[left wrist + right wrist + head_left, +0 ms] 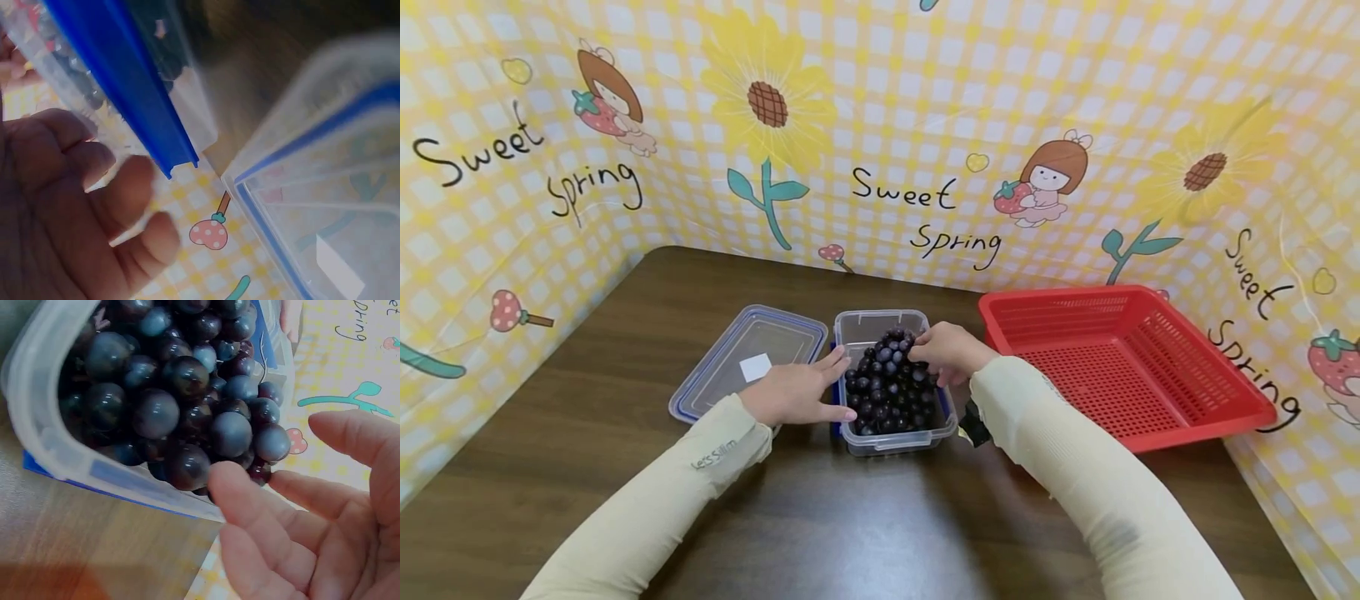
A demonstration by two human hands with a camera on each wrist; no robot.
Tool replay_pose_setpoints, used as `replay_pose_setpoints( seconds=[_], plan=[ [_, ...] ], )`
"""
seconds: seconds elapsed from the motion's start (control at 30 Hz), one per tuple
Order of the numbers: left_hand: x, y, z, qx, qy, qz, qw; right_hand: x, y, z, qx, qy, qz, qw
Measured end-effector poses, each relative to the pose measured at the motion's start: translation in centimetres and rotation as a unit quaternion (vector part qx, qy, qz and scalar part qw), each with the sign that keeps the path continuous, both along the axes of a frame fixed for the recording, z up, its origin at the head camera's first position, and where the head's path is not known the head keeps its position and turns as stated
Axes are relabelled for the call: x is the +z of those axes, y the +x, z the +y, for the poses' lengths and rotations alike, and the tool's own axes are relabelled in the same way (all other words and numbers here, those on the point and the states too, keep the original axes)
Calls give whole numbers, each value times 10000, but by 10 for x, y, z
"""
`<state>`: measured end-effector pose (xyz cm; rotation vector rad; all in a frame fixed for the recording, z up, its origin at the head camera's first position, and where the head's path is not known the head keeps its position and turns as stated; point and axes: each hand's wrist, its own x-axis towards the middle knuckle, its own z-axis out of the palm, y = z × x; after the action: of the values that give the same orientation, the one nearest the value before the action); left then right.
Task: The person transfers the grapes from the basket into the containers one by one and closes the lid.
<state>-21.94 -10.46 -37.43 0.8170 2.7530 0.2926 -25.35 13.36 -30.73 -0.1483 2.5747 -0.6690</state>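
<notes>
A bunch of dark purple grapes (889,387) fills most of a clear plastic container (880,318) and heaps up toward its back. My left hand (793,392) is at the container's left side, fingers spread, thumb over the near-left rim. In the left wrist view, its fingers (140,187) are beside the container's blue side clip (125,81). From the right, my right hand (953,352) reaches over the rim to the grapes. The right wrist view shows its fingertips (228,478) against the outer grapes (187,412), with the thumb apart from them.
A clear lid (715,379) with a blue seal and a white label (756,367) lies left of the container. On the right stands a red perforated basket (1097,383). A small dark object (973,427) shows below my right wrist. Patterned cloth (880,125) surrounds the brown table (820,525).
</notes>
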Motion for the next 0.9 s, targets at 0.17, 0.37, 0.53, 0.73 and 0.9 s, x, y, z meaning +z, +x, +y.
replay_pose_setpoints(
  seconds=[0.17,0.37,0.53,0.73,0.9],
  plan=[
    [6,2,-12,48,343,121,9993,-4,7,0,-509,-821,378,9946],
    [24,3,-50,819,1203,231,9891,-16,20,-10,-1247,-2431,599,9601],
    [30,1,-99,1729,1916,119,9660,-30,31,-40,-1281,-3497,142,9280],
    [25,6,-147,2727,2757,-641,9195,-40,42,-93,-927,-4110,-38,9069],
    [15,16,-164,3110,3132,-1057,8911,-53,51,-131,-661,-3935,550,9153]
  ],
)
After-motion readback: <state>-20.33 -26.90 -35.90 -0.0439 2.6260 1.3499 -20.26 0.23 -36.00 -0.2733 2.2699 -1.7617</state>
